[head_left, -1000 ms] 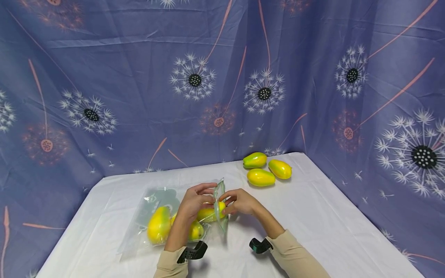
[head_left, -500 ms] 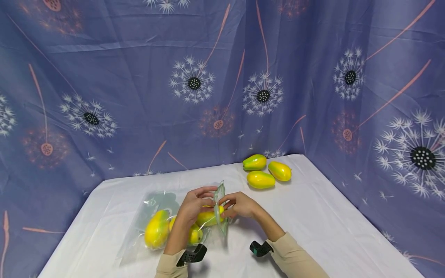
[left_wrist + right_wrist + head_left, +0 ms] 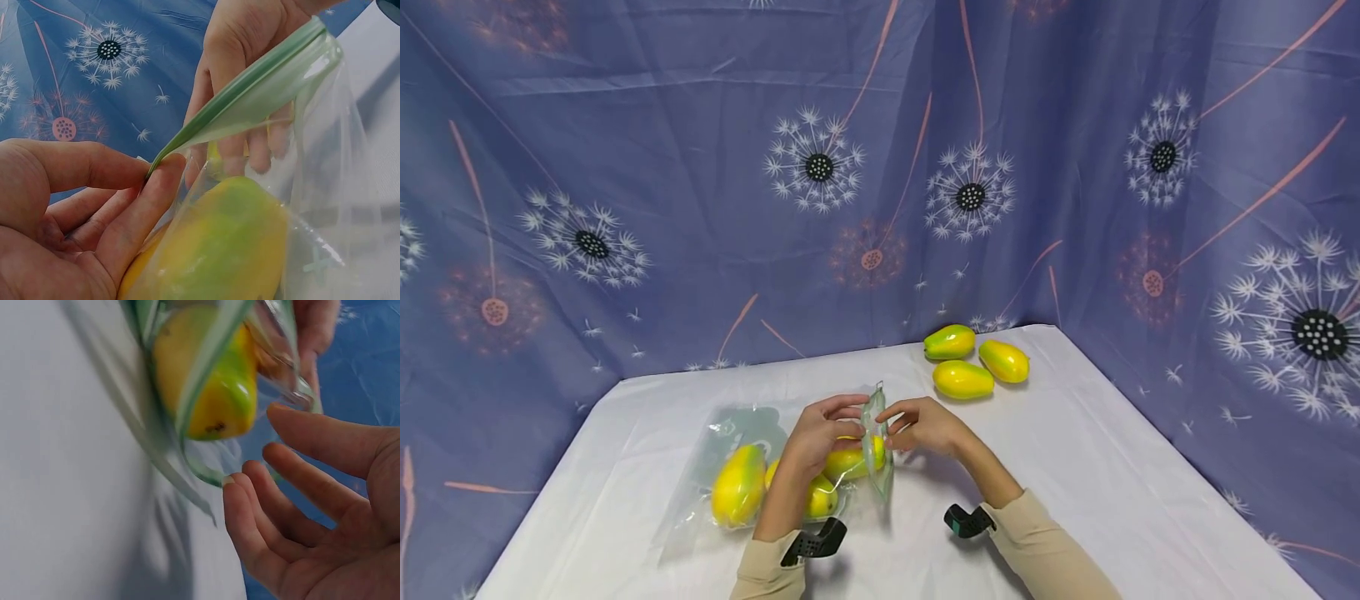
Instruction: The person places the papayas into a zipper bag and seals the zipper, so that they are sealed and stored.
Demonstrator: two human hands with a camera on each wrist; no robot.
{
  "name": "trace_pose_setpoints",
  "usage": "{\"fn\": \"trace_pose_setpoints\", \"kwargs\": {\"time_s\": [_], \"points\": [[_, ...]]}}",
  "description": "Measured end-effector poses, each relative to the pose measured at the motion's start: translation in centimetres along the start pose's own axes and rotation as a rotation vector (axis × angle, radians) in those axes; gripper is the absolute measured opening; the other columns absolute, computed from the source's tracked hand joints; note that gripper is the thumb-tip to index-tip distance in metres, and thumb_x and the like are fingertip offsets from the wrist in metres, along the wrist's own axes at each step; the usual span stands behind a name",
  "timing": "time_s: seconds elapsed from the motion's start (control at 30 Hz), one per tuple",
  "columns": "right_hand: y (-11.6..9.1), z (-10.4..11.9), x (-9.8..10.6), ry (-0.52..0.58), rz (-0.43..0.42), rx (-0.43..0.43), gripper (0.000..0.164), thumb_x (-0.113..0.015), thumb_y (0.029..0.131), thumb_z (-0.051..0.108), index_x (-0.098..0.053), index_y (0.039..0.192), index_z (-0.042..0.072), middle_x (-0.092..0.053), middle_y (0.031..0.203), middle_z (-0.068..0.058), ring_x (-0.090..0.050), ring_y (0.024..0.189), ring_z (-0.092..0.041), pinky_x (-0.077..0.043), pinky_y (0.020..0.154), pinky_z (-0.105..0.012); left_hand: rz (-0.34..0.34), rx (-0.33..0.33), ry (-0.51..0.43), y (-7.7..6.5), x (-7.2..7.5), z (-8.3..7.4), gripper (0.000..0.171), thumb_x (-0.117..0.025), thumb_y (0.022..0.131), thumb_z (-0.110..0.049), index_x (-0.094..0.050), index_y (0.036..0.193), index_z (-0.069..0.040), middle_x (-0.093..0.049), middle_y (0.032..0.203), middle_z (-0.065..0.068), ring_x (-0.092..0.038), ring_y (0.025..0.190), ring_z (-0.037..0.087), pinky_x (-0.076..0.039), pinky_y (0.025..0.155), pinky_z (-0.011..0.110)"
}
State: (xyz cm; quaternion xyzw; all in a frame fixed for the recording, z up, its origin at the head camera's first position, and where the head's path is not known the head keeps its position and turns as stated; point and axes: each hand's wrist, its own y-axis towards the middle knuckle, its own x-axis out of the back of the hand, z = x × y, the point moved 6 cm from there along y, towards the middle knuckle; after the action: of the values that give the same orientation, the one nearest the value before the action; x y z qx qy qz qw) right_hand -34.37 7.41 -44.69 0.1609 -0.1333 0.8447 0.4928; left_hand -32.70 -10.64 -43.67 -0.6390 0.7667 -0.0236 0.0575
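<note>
A clear zip bag (image 3: 718, 437) with a green-edged mouth lies on the table, its mouth standing up and facing right. My left hand (image 3: 812, 442) pinches the bag's green rim (image 3: 231, 94) between thumb and finger. Inside lie a papaya (image 3: 739, 487) at the left, another papaya (image 3: 822, 498) partly behind my left forearm, and a papaya (image 3: 847, 463) close to the mouth. My right hand (image 3: 927, 429) is just outside the mouth, fingers loosely bent and holding nothing; a fingertip (image 3: 231, 487) is at or very near the rim.
Three more papayas sit together at the back right: one papaya (image 3: 950, 342) at the rear, one papaya (image 3: 1004, 361) to the right, one papaya (image 3: 962, 380) in front. A white cloth (image 3: 1075, 467) covers the table. A patterned blue curtain (image 3: 700, 208) hangs behind.
My right hand has drawn back slightly to the right, its fingers leaving the papaya at the bag's mouth. My left hand keeps its pinch on the rim.
</note>
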Motion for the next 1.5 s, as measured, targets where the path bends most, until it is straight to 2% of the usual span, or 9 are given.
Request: {"fn": "trace_pose_setpoints", "kwargs": {"time_s": [0.23, 0.37, 0.57, 0.7, 0.8, 0.9, 1.03, 1.23, 1.5], "points": [[-0.5, 0.0, 2.7, -0.004, -0.021, -0.004, 0.046, -0.079, 0.084, 0.013, -0.066, 0.126, -0.002, -0.075, 0.099, -0.014, -0.071, 0.084, -0.020, -0.061, 0.077, -0.034, -0.017, 0.009, -0.019, 0.1, 0.1, 0.0, 0.048, -0.070, 0.081, 0.009, -0.067, 0.129, 0.001, -0.064, 0.105, 0.013, -0.064, 0.071, 0.017, -0.063, 0.067, 0.032], [-1.0, -0.2, 4.6, -0.053, -0.058, -0.027, 0.045, -0.082, 0.083, 0.017, -0.069, 0.125, 0.004, -0.074, 0.104, -0.012, -0.070, 0.089, -0.018, -0.061, 0.079, -0.034, -0.011, 0.013, -0.025, 0.2, 0.0, 0.1, 0.048, -0.070, 0.081, 0.010, -0.068, 0.128, 0.000, -0.064, 0.105, 0.012, -0.064, 0.069, 0.017, -0.062, 0.065, 0.031], [-1.7, 0.1, 7.9, -0.150, -0.131, -0.010, 0.056, -0.085, 0.082, 0.023, -0.066, 0.133, 0.010, -0.070, 0.119, -0.017, -0.069, 0.106, -0.025, -0.059, 0.085, -0.034, -0.007, 0.011, -0.039, 0.0, 0.1, 0.2, 0.049, -0.069, 0.081, 0.012, -0.068, 0.128, -0.001, -0.064, 0.105, 0.012, -0.064, 0.068, 0.016, -0.062, 0.065, 0.031], [-2.2, -0.2, 9.9, -0.145, -0.176, -0.008, 0.061, -0.084, 0.082, 0.018, -0.062, 0.137, 0.005, -0.065, 0.130, -0.021, -0.065, 0.114, -0.033, -0.059, 0.086, -0.034, 0.001, 0.008, -0.048, 0.0, 0.0, 0.2, 0.050, -0.069, 0.081, 0.013, -0.067, 0.129, 0.001, -0.063, 0.104, 0.011, -0.063, 0.069, 0.016, -0.063, 0.065, 0.031], [-2.5, -0.7, 11.1, -0.142, -0.208, -0.006, 0.061, -0.082, 0.083, 0.013, -0.059, 0.139, 0.000, -0.064, 0.130, -0.023, -0.064, 0.117, -0.037, -0.059, 0.085, -0.033, 0.002, 0.010, -0.053, 0.0, -0.1, 0.2, 0.050, -0.069, 0.080, 0.013, -0.068, 0.129, 0.001, -0.063, 0.104, 0.010, -0.063, 0.068, 0.017, -0.063, 0.065, 0.032], [-2.7, -1.6, 12.2, -0.177, -0.250, -0.021, 0.063, -0.082, 0.084, 0.016, -0.058, 0.140, 0.000, -0.066, 0.127, -0.022, -0.064, 0.117, -0.036, -0.059, 0.086, -0.034, -0.004, 0.012, -0.057, -0.1, 0.0, 0.2, 0.050, -0.069, 0.080, 0.014, -0.068, 0.128, 0.000, -0.064, 0.104, 0.010, -0.063, 0.068, 0.017, -0.063, 0.066, 0.033], [-3.2, -2.5, 13.6, -0.226, -0.324, -0.036, 0.065, -0.084, 0.083, 0.024, -0.059, 0.140, 0.004, -0.066, 0.128, -0.021, -0.064, 0.119, -0.035, -0.058, 0.091, -0.040, -0.008, 0.017, -0.059, -0.1, 0.1, 0.2, 0.051, -0.069, 0.079, 0.014, -0.068, 0.128, 0.000, -0.064, 0.104, 0.010, -0.065, 0.069, 0.017, -0.063, 0.066, 0.034], [-3.5, -2.8, 15.1, -0.304, -0.445, -0.023, 0.062, -0.084, 0.083, 0.021, -0.061, 0.138, 0.005, -0.064, 0.132, -0.022, -0.065, 0.117, -0.038, -0.056, 0.096, -0.048, -0.007, 0.020, -0.058, -0.1, 0.2, 0.3, 0.051, -0.070, 0.079, 0.014, -0.068, 0.128, 0.000, -0.064, 0.103, 0.010, -0.065, 0.070, 0.017, -0.063, 0.067, 0.034], [-3.3, -3.9, 16.0, -0.328, -0.476, -0.047, 0.066, -0.084, 0.083, 0.018, -0.058, 0.142, 0.004, -0.063, 0.133, -0.025, -0.063, 0.118, -0.042, -0.051, 0.101, -0.053, -0.009, 0.020, -0.055, 0.0, 0.1, 0.3, 0.050, -0.070, 0.079, 0.014, -0.068, 0.128, 0.000, -0.064, 0.101, 0.008, -0.065, 0.069, 0.017, -0.063, 0.066, 0.034]]}}
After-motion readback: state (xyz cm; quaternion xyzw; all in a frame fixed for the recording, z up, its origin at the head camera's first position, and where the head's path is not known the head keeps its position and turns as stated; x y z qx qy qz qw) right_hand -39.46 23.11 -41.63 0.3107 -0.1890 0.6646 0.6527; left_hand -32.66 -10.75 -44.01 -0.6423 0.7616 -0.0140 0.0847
